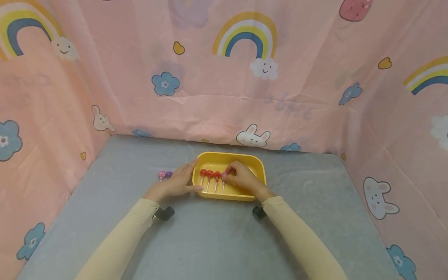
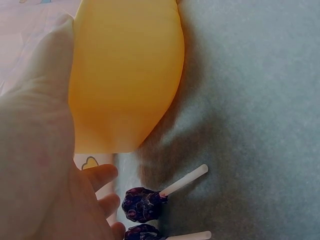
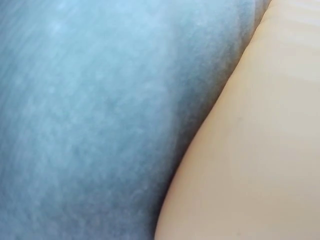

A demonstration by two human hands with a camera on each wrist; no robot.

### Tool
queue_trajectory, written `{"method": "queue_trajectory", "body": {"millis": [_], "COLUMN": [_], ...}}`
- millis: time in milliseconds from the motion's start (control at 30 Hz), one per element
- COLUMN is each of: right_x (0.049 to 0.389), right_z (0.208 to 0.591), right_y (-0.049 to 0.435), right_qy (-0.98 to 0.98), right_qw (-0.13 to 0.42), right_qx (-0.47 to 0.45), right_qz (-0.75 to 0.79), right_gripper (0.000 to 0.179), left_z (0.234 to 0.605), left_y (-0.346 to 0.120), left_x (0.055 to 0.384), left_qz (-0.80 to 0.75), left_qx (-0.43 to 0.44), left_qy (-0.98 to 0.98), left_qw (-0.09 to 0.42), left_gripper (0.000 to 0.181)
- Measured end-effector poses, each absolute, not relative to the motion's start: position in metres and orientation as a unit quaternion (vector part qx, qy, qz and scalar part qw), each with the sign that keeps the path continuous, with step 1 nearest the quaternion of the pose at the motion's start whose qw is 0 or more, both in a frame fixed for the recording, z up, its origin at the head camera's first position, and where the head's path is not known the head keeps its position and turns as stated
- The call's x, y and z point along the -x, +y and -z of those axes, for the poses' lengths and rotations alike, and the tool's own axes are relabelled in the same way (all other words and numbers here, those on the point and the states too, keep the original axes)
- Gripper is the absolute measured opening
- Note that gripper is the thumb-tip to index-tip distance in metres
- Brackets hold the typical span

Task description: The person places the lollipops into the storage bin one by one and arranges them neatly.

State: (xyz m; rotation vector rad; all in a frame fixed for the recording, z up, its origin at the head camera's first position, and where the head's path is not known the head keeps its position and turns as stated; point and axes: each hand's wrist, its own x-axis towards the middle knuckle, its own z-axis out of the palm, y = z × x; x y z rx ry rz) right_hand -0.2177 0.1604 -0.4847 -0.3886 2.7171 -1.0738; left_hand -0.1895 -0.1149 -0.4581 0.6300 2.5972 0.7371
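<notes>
Yellow plastic forms the tray (image 1: 227, 197) between your hands. Your left hand (image 1: 176, 181) spreads against its left end, fingers and thumb apart; your right hand (image 1: 242, 177) reaches in over the near right corner, its grip pinching a pink lollipop (image 1: 223, 175) beside three red lollipops (image 1: 210, 174). Your left hand stands between the tray and two loose lollipops (image 1: 162, 174) on the grey bench (image 1: 210, 237).

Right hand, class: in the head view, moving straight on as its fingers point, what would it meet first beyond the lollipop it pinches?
Probably the nearest red lollipop, beside the pinched pink lollipop, though depth is unclear.
</notes>
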Motion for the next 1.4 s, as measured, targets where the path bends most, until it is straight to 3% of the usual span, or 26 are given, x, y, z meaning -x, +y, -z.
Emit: {"method": "queue_trajectory", "body": {"millis": [1400], "right_x": [0.2159], "right_z": [0.4837], "right_y": [0.1592], "right_qy": [0.921], "right_qw": [0.099], "right_qx": [0.125], "right_qz": [0.355], "right_gripper": [0.033], "left_z": [0.4591], "left_y": [-0.1159], "left_x": [0.1895], "left_qz": [-0.257], "left_qx": [-0.228], "left_qy": [0.921], "left_qw": [0.182], "left_gripper": [0.108]}}
